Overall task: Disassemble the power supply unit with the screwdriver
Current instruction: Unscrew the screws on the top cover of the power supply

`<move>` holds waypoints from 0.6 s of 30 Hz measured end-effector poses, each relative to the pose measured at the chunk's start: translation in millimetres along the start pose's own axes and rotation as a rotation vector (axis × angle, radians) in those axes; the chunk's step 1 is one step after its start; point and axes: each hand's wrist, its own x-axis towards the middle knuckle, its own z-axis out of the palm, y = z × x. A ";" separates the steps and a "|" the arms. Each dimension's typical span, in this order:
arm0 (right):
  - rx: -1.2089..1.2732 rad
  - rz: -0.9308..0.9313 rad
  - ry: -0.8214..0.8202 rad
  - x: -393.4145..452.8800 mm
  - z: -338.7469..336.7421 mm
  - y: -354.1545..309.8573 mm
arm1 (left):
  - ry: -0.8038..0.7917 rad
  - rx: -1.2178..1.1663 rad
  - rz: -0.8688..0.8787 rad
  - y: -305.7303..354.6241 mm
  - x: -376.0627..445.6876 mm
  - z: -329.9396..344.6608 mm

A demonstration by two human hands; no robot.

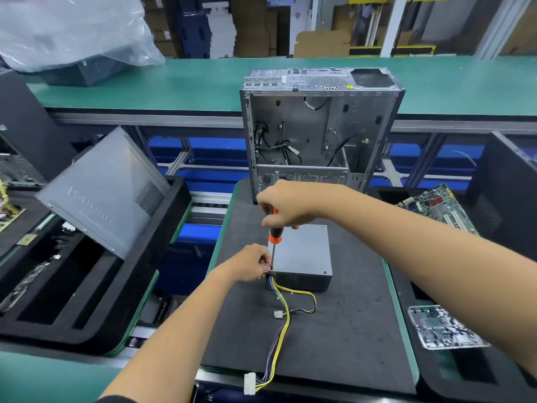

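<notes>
A grey metal power supply unit (302,254) lies flat on a dark foam mat (343,321). Its yellow and black cable bundle (280,324) trails toward me and ends in a white connector (250,383). My right hand (286,205) grips the black and orange handle of a screwdriver (274,235), which stands upright. Its shaft reaches down to the unit's near left top corner. My left hand (252,263) pinches the shaft just above the tip, resting against the unit's left side. The screw itself is hidden by my fingers.
An empty open computer case (319,132) stands upright just behind the unit. A grey side panel (101,190) leans in a black tray at the left. A green circuit board (438,207) lies at the right, and a clear plastic tray (444,327) of small parts sits nearer.
</notes>
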 end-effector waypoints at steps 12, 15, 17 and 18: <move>-0.057 0.010 0.025 1.6 2.7 0.2 | 0.002 -0.014 -0.005 -1.8 -0.9 1.2; -0.062 -0.011 0.049 4.2 4.5 0.0 | 0.000 -0.017 -0.006 -1.5 -0.7 0.9; 0.033 -0.098 0.051 1.2 0.7 -0.8 | 0.002 -0.011 0.000 -1.1 -1.4 0.6; 0.086 -0.131 0.039 -0.4 -1.5 -0.9 | 0.003 -0.010 0.004 -1.0 -1.8 0.4</move>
